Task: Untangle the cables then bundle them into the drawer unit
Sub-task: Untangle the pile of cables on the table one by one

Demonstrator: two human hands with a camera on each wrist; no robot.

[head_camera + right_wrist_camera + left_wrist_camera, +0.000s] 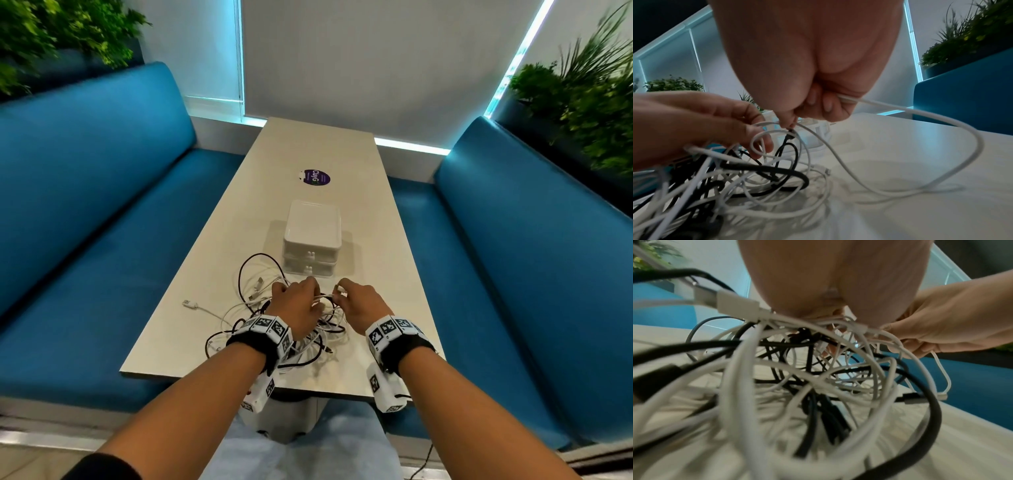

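A tangle of white and black cables [291, 322] is heaped on the near end of a long pale table [373, 240], just in front of a small white drawer unit [312, 240] that stands at the table's middle, both of its drawers pushed in. One white cable end with a plug [190, 303] trails out to the left of the heap, apart from the rest.

The left hand [297, 303] is held over the top of the tangle with its fingers curled down into it — several white strands are gathered under the fingers [748, 123], as is seen from the right wrist view. The right hand [359, 301] is placed just to the right of the left one, the two nearly touching. Its fingers are curled shut around a white cable [910, 113], which is seen to leave the fist, swing out to the right in a wide loop and drop back onto the table. A further white strand is pinched between thumb and fingertip at the near side of the same hand.

Blue upholstered benches [102, 205] run along both sides of the table, and green plants [589, 102] are set behind the backrests. A round purple sticker [316, 178] is fixed to the table beyond the drawer unit.
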